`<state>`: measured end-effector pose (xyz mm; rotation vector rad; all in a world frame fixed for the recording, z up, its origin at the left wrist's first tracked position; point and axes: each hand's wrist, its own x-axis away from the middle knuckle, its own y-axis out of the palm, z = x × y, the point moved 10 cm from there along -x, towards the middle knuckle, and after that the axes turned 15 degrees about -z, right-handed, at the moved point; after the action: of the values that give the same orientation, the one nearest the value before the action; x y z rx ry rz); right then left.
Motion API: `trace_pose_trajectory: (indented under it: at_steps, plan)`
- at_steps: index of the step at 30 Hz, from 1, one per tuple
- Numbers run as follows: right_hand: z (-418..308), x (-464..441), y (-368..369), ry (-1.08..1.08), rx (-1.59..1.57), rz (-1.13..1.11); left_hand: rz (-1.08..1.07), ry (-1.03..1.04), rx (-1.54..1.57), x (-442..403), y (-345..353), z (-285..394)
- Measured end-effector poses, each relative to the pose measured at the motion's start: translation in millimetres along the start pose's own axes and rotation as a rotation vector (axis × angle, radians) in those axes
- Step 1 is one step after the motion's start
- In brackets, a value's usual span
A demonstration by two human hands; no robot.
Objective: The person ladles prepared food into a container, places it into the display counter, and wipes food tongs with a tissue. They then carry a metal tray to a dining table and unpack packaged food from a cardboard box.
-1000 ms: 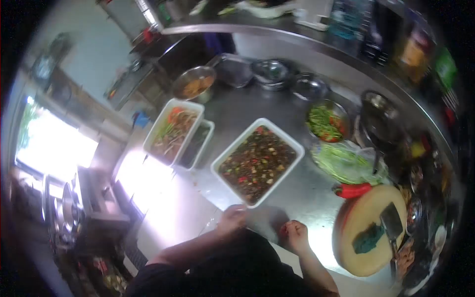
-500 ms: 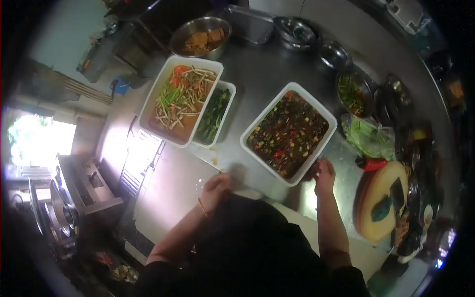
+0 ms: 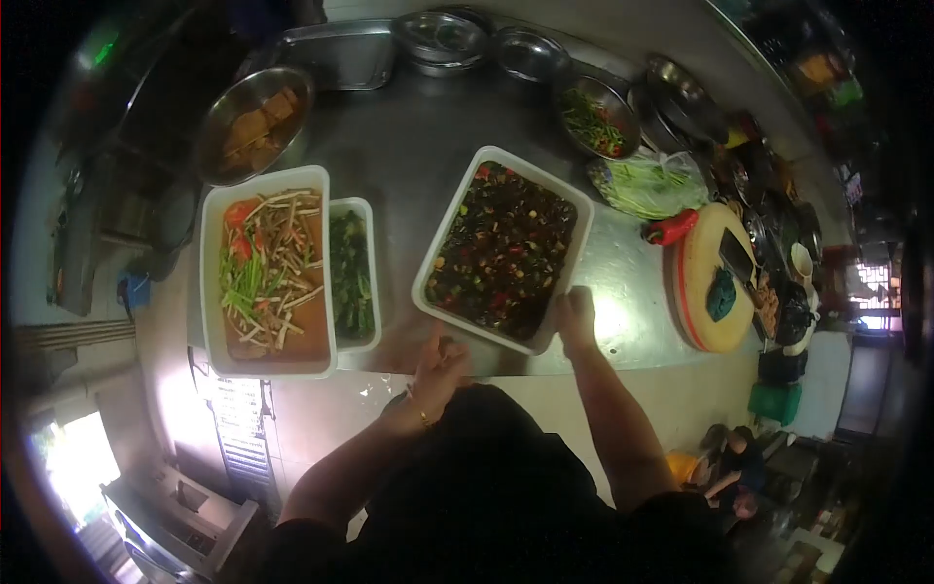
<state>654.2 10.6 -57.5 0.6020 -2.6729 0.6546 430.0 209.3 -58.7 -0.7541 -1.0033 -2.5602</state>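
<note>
A white tray [image 3: 586, 229] of dark food with red and green bits lies on the steel table. Beside its near right corner is my right hand [image 3: 576, 313], bent at the tray's side; its fingertips are hidden. My left hand [image 3: 440, 366] is by the near left edge, fingers curled, with nothing visible in them. To the left, a larger white tray [image 3: 209, 292] holds sticks of food, green stalks and red pieces in brown liquid. Against its right side stands a narrower white tray [image 3: 374, 292] of dark greens.
Steel bowls [image 3: 530, 56] and a metal tray [image 3: 336, 56] line the back. A bowl of brown pieces [image 3: 255, 131] is back left. To the right are bagged greens [image 3: 647, 185], red peppers [image 3: 669, 228] and a round board [image 3: 699, 282] with a cleaver [image 3: 736, 255]. People [image 3: 735, 467] appear lower right.
The view has turned, and the trays show at a different angle. My right hand has come against the middle tray's side. My left hand is now nearer its front edge.
</note>
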Motion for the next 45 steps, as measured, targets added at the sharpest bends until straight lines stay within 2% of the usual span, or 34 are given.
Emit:
trace_pose_trajectory:
  at_steps: [1,4,5,8,9,10,11,12,13,14,15,16,17,18,19,20,22,25,27,30,31,34,37,42,45]
  plan:
    - [4,10,8,0.038,-0.093,-0.019,-0.050,0.067,-0.080,-9,8,5]
    - [10,47,41,0.140,-0.402,-0.089,0.088,0.154,-0.038,-19,8,9]
    - [30,53,47,0.160,-0.387,-0.141,0.132,0.231,0.044,-18,9,17]
    - [20,87,51,0.342,-0.416,-0.376,0.103,0.486,-0.242,-21,-4,38]
    - [11,78,18,0.035,-0.081,-0.238,0.140,0.388,-0.057,-16,1,44]
    - [-24,72,-14,-0.272,0.145,-0.087,0.110,0.402,-0.090,-19,3,47]
    - [-24,62,-48,-0.218,0.127,0.047,0.088,0.419,-0.125,-22,-2,49]
    - [-34,47,-76,-0.294,0.189,0.150,0.070,0.436,-0.166,-24,-7,53]
    - [-75,40,-91,-0.516,0.391,0.214,-0.020,0.435,-0.138,-30,-6,53]
    - [-71,13,-102,-0.602,0.518,0.211,-0.087,0.414,-0.172,-31,0,58]
    - [-70,-19,-102,-0.558,0.616,0.060,-0.041,0.414,-0.136,-30,-4,62]
    - [-57,-50,-96,-0.314,0.419,-0.128,0.006,0.414,-0.097,-30,-7,61]
    - [-23,-83,-83,-0.193,0.045,-0.392,0.019,0.452,-0.160,-32,-11,61]
    - [-23,-90,-67,-0.130,-0.024,-0.541,0.023,0.488,-0.225,-35,-13,63]
    - [-29,-96,-56,-0.227,0.017,-0.590,0.066,0.444,-0.245,-32,-11,65]
    - [-33,-97,-47,-0.328,0.061,-0.630,0.079,0.499,-0.279,-34,-15,64]
    - [-34,-93,-48,-0.481,0.084,-0.606,0.136,0.429,-0.303,-24,-12,73]
    - [-80,-48,-55,-0.377,0.180,-0.596,0.155,0.323,-0.320,8,3,106]
    - [-114,-16,-59,-0.303,0.126,-0.608,0.081,0.438,-0.206,19,-3,117]
    - [-201,44,-46,-0.382,0.050,-0.587,-0.029,0.551,-0.117,52,3,160]
    - [-214,51,-45,-0.389,0.159,-0.563,-0.065,0.561,-0.097,66,4,178]
    - [-254,80,-10,-0.417,-0.043,-0.570,-0.131,0.587,-0.088,99,-24,224]
    - [-254,87,46,-0.387,-0.072,-0.549,-0.154,0.568,-0.146,129,-64,269]
    - [-229,94,171,-0.300,-0.239,-0.475,-0.037,0.508,-0.274,162,-157,325]
    - [-216,87,231,-0.340,-0.270,-0.507,0.034,0.474,-0.389,174,-214,339]
